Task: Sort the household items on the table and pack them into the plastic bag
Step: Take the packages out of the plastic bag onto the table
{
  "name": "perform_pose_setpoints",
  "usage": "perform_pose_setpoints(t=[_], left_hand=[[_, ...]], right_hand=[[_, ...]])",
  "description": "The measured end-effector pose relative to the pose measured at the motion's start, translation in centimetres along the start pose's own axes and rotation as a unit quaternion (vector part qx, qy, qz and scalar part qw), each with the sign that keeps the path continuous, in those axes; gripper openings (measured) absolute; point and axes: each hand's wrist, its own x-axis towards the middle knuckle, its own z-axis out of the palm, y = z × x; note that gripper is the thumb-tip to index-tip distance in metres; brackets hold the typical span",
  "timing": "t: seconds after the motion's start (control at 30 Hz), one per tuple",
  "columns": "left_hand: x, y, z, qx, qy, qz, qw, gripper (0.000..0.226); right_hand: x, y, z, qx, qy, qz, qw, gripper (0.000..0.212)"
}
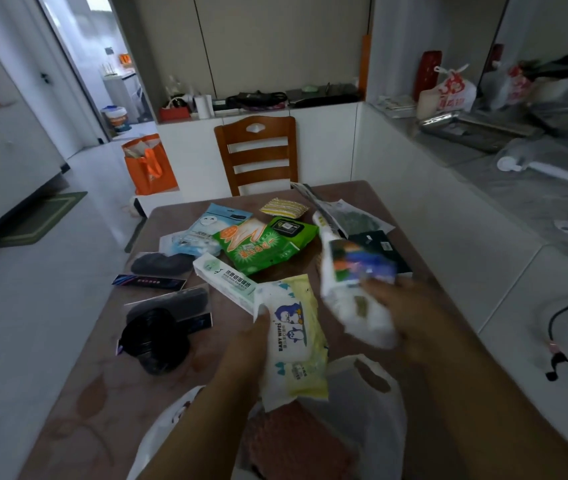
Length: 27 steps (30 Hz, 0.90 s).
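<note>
My left hand point(251, 344) grips a white and yellow baby wipes pack point(294, 337) with penguins on it, held above the open white plastic bag point(372, 407) at the table's near edge. A reddish-brown cloth point(296, 441) lies inside the bag. My right hand point(400, 306) holds a blurred white packet with a colourful label point(355, 289) just right of the wipes. On the table lie a green glove pack point(258, 247), a white foil box point(227, 278), a green wipes pack point(293, 230), a blue mask pack point(213, 223), a striped sponge point(284, 206) and black rolls point(154, 341).
A wooden chair point(256, 150) stands at the table's far side. An orange shopping bag point(149, 164) sits on the floor to the left. A counter point(517, 188) with bags, trays and cables runs along the right. Dark flat packets point(382, 247) lie at the table's right.
</note>
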Motion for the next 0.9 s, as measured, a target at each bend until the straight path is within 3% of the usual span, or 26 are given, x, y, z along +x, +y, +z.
perform_pose_setpoints(t=[0.07,0.17,0.3,0.37,0.4,0.43,0.5,0.57,0.63,0.67,0.73,0.77,0.9], left_hand=[[-1.1,0.0,0.0,0.007,-0.011,0.014,1.0,0.049],[-2.7,-0.5,-1.1,0.033,-0.036,0.025,0.999,0.04],[-4.9,-0.9,-4.1,-0.005,-0.074,-0.032,0.997,0.054],[-5.9,-1.4,-6.1,0.066,-0.086,-0.023,0.994,0.051],[-6.4,-1.7,-7.1,0.159,-0.092,0.001,0.983,0.041],[-6.9,-2.2,-7.9,0.287,-0.098,0.036,0.952,0.028],[-7.3,-3.9,-8.6,0.526,-0.144,0.101,0.832,0.016],[-7.8,-5.4,-8.6,0.652,-0.182,0.123,0.726,0.037],[-7.8,-6.0,-9.0,0.699,-0.182,0.151,0.675,0.046],[-7.7,-6.0,-9.4,0.706,-0.192,0.161,0.662,0.037],[-7.7,-5.5,-10.9,0.689,-0.23,0.164,0.667,0.02],[-7.8,-5.1,-11.9,0.663,-0.243,0.161,0.689,0.017],[-9.0,-2.7,-16.3,0.437,-0.245,0.156,0.852,0.025]], right_hand=[[-0.8,1.2,3.8,0.021,-0.048,-0.003,0.999,0.031],[-1.9,2.8,7.0,0.057,-0.084,0.03,0.994,0.071],[-3.1,4.1,7.3,0.106,-0.153,0.076,0.98,0.067],[-4.1,4.3,7.1,0.151,-0.152,0.088,0.973,0.074],[-4.5,4.3,6.8,0.17,-0.139,0.084,0.972,0.079],[-4.9,4.3,6.4,0.175,-0.12,0.075,0.974,0.082],[-5.5,4.2,5.7,0.145,-0.083,0.043,0.985,0.083],[-6.4,4.2,5.5,0.112,-0.058,0.017,0.992,0.081],[-7.4,4.4,5.7,0.077,-0.045,-0.001,0.996,0.082],[-7.9,4.5,5.9,0.061,-0.042,-0.007,0.997,0.084],[-8.8,4.7,6.2,0.043,-0.041,-0.012,0.998,0.084],[-9.1,4.9,6.3,0.045,-0.041,-0.015,0.998,0.084],[-10.1,6.0,7.3,0.016,-0.045,-0.018,0.999,0.084]])
